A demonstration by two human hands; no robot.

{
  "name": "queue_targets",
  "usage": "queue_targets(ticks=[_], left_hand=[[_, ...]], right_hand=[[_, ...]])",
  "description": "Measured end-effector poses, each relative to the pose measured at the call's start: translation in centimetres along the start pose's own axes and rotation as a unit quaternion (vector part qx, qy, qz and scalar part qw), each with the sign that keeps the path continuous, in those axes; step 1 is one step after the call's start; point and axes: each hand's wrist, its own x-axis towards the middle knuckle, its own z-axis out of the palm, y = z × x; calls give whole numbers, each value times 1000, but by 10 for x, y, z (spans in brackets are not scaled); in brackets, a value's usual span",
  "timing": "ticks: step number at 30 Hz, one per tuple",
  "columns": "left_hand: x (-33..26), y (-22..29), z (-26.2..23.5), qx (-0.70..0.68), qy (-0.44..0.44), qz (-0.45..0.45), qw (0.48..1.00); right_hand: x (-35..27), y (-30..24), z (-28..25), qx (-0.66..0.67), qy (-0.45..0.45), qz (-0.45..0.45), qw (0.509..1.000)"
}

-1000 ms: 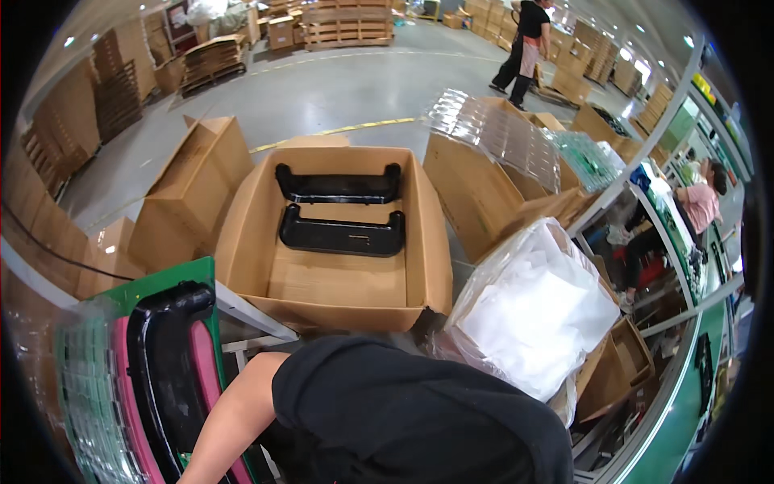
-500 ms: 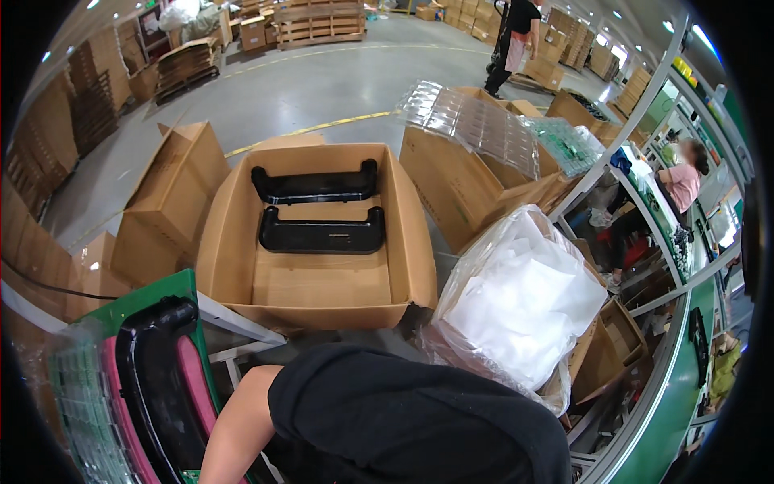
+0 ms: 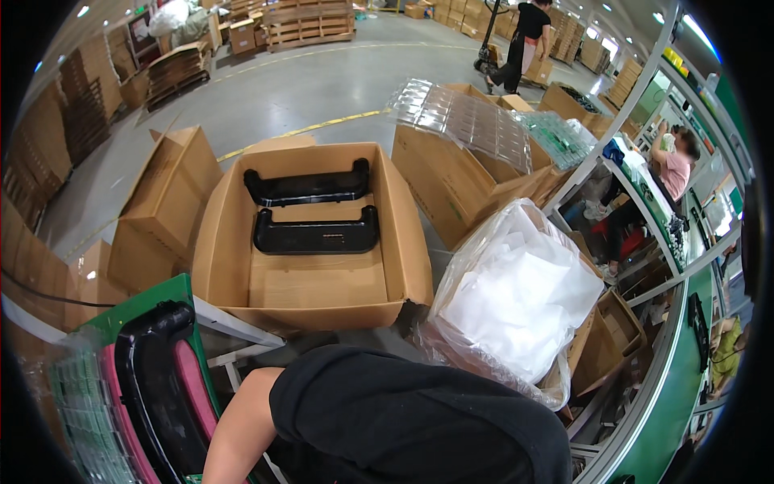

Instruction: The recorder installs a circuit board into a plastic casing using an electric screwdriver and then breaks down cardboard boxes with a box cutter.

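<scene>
Neither of my hands shows. My black sleeve fills the lower middle, and a bare forearm runs from it down past the bottom edge beside a long black moulded part with pink pieces on a green tray. Ahead stands an open cardboard box holding two black handle-shaped plastic parts, one behind the other.
A clear bag of white material sits to the right of the box. Behind it are cartons topped with clear blister trays and green trays. Folded cartons lie left. One person walks far off; another sits at the line on the right.
The view has swung slightly, so the box sits a little more to the left and closer. The far person has stepped along. My forearm stays at the lower left.
</scene>
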Motion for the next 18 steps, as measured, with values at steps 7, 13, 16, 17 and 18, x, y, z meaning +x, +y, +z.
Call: queue_targets(ticks=[7,13,16,17,18], left_hand=[[12,-6,12,-76,25,118,990],[24,-12,24,-137,47,216,965],[31,-13,27,-168,58,264,948],[33,-13,29,-179,61,280,941],[36,-14,30,-189,65,296,934]], right_hand=[[-2,-3,1,-14,6,-30,999],[-2,1,0,-31,-2,-41,999],[-3,-1,0,-20,10,-48,999],[-5,-3,-1,-20,10,-48,999],[-6,-7,-1,-6,9,-42,999]])
